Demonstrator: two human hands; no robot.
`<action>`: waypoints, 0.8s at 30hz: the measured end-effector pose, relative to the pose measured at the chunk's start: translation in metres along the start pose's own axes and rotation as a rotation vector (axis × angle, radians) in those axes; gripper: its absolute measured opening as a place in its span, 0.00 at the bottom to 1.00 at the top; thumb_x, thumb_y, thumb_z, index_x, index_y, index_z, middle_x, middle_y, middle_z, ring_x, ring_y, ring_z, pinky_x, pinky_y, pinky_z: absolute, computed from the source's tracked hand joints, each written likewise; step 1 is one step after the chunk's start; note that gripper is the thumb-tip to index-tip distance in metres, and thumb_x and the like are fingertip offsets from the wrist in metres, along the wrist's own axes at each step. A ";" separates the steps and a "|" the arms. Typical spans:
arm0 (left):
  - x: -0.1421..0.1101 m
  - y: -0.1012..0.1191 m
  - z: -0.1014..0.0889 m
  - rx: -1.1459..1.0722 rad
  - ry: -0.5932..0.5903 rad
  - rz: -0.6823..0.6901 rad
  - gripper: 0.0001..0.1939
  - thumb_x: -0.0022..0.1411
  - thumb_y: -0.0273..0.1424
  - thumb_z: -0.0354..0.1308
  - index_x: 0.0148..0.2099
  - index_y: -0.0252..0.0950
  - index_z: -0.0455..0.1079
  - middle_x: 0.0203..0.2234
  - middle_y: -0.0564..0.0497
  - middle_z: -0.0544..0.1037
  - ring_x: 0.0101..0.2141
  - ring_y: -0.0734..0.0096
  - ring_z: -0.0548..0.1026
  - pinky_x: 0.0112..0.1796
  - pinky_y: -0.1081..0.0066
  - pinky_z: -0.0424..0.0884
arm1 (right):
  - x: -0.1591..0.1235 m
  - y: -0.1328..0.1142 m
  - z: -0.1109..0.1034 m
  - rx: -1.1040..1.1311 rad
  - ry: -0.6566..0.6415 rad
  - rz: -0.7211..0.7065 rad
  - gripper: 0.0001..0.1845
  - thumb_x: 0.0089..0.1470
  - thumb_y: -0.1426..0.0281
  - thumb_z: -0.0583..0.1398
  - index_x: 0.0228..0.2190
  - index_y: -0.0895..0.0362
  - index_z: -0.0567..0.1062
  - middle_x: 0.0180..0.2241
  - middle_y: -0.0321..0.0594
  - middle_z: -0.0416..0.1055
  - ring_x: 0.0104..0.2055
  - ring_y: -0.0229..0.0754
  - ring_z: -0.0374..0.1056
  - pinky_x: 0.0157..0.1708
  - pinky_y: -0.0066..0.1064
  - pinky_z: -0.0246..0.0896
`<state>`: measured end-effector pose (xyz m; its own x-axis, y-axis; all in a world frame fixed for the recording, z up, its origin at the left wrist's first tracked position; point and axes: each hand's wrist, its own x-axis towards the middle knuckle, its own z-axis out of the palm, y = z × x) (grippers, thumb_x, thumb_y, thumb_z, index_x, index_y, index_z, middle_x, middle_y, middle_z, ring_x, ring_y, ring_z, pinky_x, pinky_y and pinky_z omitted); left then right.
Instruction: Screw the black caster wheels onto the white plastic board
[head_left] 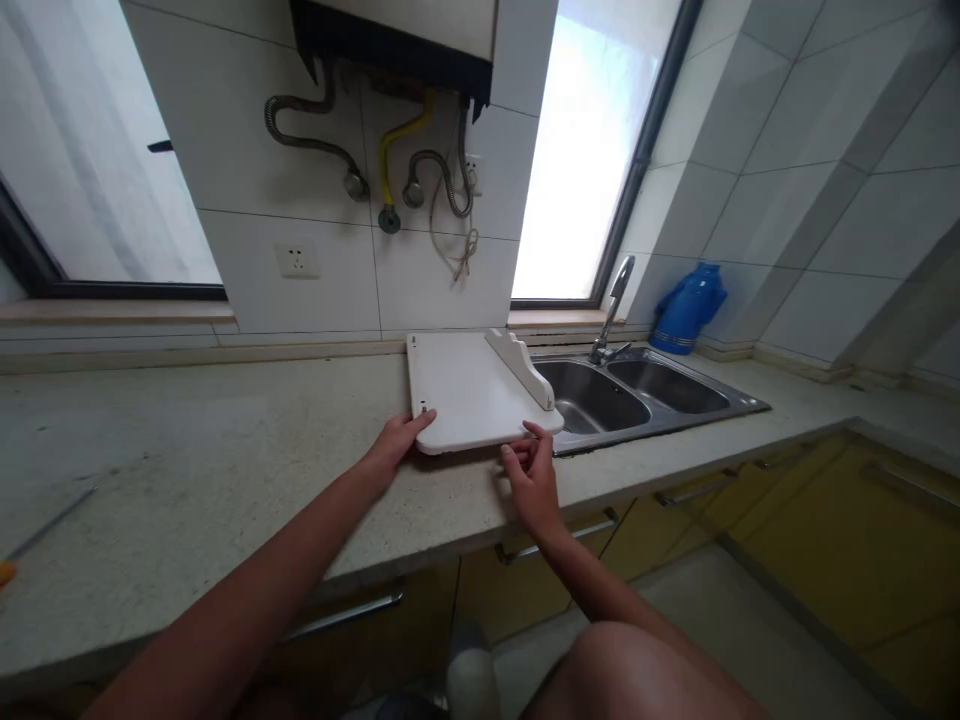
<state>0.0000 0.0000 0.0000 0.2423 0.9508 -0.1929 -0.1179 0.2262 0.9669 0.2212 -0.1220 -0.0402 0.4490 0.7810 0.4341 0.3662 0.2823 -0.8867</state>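
Observation:
A white board (469, 385) lies on the countertop at the left of the sink, its right part reaching over the sink's edge. Along its right side stands a narrow white upright piece (521, 368) with a wavy outline. Small dark holes show near the board's left edge. My left hand (399, 438) grips the front left corner, thumb on top and the other fingers hidden beneath. At the front edge, near the right corner, my right hand (532, 470) has its bent fingers on the board; part of their hold is hidden.
A double steel sink (671, 418) with a tall tap (616, 305) is set in the counter (247, 470). Behind it stands a blue jug-like container (688, 308). At far left lies a screwdriver-like tool (52, 522) with an orange handle. Pipes hang below a wall heater (397, 45).

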 end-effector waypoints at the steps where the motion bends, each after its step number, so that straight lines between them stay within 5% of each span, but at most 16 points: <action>1: 0.003 0.000 0.001 -0.007 -0.007 -0.002 0.18 0.75 0.39 0.66 0.59 0.34 0.75 0.54 0.43 0.81 0.49 0.60 0.82 0.49 0.56 0.83 | 0.001 0.001 -0.001 0.008 0.024 0.004 0.26 0.72 0.58 0.64 0.63 0.57 0.71 0.49 0.44 0.76 0.43 0.42 0.75 0.43 0.38 0.79; 9: -0.011 0.000 -0.023 -0.070 0.031 0.023 0.14 0.73 0.38 0.67 0.52 0.32 0.79 0.49 0.44 0.85 0.44 0.64 0.83 0.48 0.61 0.81 | -0.003 -0.002 -0.008 -0.009 0.046 -0.010 0.25 0.72 0.55 0.63 0.61 0.57 0.72 0.45 0.41 0.75 0.41 0.41 0.73 0.45 0.39 0.76; 13: -0.029 0.007 -0.057 -0.077 0.066 0.021 0.20 0.61 0.41 0.77 0.46 0.29 0.83 0.45 0.37 0.88 0.39 0.62 0.84 0.39 0.70 0.78 | -0.010 -0.014 -0.008 -0.036 -0.141 -0.022 0.23 0.70 0.54 0.64 0.56 0.57 0.76 0.40 0.39 0.75 0.40 0.41 0.73 0.43 0.37 0.74; 18: -0.060 0.023 -0.105 -0.051 0.112 -0.019 0.29 0.49 0.45 0.83 0.45 0.28 0.84 0.43 0.35 0.89 0.35 0.61 0.84 0.33 0.71 0.79 | -0.011 -0.025 -0.006 -0.036 -0.348 0.002 0.28 0.69 0.54 0.63 0.64 0.52 0.73 0.32 0.37 0.76 0.36 0.45 0.75 0.37 0.37 0.71; 24: -0.103 0.039 -0.172 0.002 0.203 -0.086 0.29 0.43 0.43 0.86 0.44 0.33 0.85 0.45 0.36 0.89 0.35 0.58 0.87 0.32 0.71 0.83 | -0.006 -0.032 0.000 -0.055 -0.411 0.007 0.31 0.66 0.51 0.64 0.64 0.50 0.71 0.41 0.43 0.79 0.40 0.46 0.77 0.38 0.37 0.72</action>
<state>-0.1954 -0.0527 0.0292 0.0520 0.9513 -0.3040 -0.1035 0.3079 0.9458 0.2065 -0.1356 -0.0146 0.0932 0.9433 0.3187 0.4127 0.2547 -0.8745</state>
